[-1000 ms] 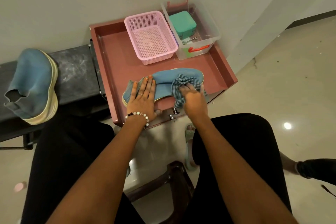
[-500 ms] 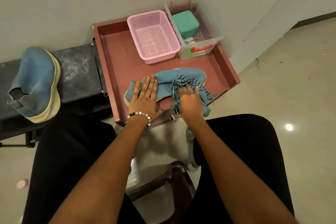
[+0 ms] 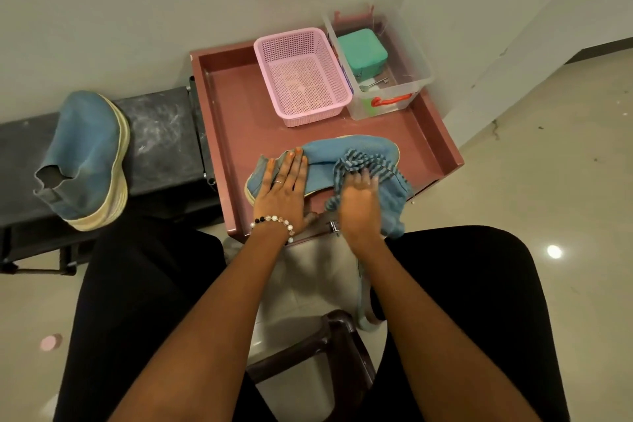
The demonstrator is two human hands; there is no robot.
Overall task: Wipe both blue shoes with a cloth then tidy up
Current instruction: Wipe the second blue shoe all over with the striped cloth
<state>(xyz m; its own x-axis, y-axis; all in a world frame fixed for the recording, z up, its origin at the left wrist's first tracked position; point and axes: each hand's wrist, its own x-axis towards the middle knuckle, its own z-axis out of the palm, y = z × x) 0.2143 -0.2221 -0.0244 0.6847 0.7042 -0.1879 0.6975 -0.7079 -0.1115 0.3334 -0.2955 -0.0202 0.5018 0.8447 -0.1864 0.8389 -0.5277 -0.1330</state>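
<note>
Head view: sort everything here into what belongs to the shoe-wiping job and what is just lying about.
In the job:
- blue shoe in the tray, pressed flat by the left hand
- striped cloth, held by the right hand
- second blue shoe on the dark bench

Lying about:
- pink basket
- clear box with green case
- red tray

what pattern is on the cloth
Blue with dark stripes; the cloth shows best in the head view, under the right hand.

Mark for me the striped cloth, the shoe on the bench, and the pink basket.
striped cloth [image 3: 394, 195], head view, on the hanging part right of the hand.
shoe on the bench [image 3: 85, 147], head view, on its blue upper.
pink basket [image 3: 301, 86], head view, on its perforated floor.
</note>
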